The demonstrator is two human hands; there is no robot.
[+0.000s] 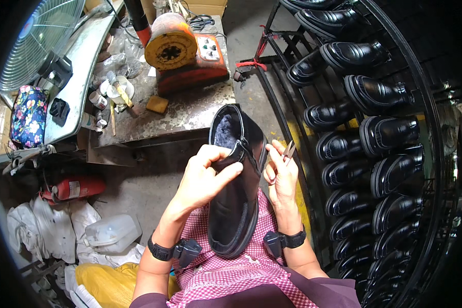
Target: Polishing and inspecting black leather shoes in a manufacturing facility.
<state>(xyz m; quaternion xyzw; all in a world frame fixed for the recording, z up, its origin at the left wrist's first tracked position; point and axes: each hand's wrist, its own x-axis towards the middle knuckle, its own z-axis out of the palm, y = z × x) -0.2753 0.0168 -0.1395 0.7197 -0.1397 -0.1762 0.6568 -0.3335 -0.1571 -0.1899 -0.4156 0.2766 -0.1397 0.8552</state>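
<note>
Black shoe [233,205] is up in front of the person's lap, its toe pointing back at the person and its open top pointing away. The left hand [203,177] has its grip pinched on the top edge of the shoe. The right hand [283,179] is by the heel side, with its grip closed around small snips [289,150], points up. I cannot tell if those fingers touch the shoe.

On the right, a black metal rack [427,92] full of shiny black shoes [387,136] comes near the right hand, so room is tight there. The left side has more room, where gray floor [138,192] shows between the left hand and a red fire extinguisher [77,188].

Past the hands is a worn surface [138,123] with chipped paint. On it sit a big orange machine [192,74], a yellow-brown block [157,104] near the front edge, and a white tub [130,91] with a brush [120,92]. A fan [36,46] and a flowery bag [29,115] are at the far left. White sacks [46,226] and a yellow sack [105,282] lie low on the left.
</note>
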